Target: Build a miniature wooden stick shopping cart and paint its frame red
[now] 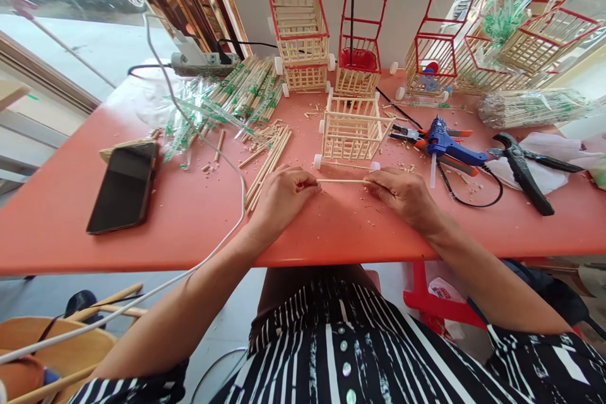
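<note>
While both hands sit low on the salmon-orange tabletop [71, 202], a thin pale wooden stick [341, 181] is stretched level between them. The left hand [281, 196] pinches one end with its fingertips, the right hand [402, 192] pinches the other, so the stick hovers just above the table, right at the near edge. Probably held that way to keep it straight and easy to eyeball.

Just beyond the stick is a small unpainted stick-built cart frame with white wheels [353, 129], close enough to compare against. Left of it lies a loose bundle of bare sticks [267, 161], and farther left a heap of green-printed wrapped chopsticks [241, 91], all within easy grabbing range. A blue glue gun [447, 146] and black pliers [523, 170] sit to the right, near the right hand. A black phone [124, 186] rests well off to the left. Finished red-trimmed carts [298, 25] line the far side; what's inside them I can't really tell.
</note>
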A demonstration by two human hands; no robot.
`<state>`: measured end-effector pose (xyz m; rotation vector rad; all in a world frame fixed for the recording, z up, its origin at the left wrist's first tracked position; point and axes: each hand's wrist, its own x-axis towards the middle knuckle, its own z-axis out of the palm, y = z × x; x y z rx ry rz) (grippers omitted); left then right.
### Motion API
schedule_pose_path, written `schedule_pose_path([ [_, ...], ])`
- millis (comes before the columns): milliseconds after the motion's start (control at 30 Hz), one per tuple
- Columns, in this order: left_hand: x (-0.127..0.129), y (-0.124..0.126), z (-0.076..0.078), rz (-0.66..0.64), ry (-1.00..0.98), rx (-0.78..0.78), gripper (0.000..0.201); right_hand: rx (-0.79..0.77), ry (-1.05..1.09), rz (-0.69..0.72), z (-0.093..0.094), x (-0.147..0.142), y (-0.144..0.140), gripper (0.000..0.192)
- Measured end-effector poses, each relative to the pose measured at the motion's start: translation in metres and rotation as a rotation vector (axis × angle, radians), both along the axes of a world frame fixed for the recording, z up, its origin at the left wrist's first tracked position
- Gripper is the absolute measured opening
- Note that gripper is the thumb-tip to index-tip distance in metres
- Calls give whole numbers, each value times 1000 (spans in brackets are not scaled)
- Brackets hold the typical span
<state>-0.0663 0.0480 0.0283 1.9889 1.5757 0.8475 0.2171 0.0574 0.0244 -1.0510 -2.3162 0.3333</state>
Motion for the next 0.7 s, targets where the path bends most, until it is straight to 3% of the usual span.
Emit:
schedule_pose_path([
  [433, -3, -2, -4, -47, 4, 36, 12, -34, -37, 5, 1, 2, 0, 23],
  [700, -7, -5, -5, 80, -258, -73, 16, -23, -21, 7, 0, 2, 0, 20],
])
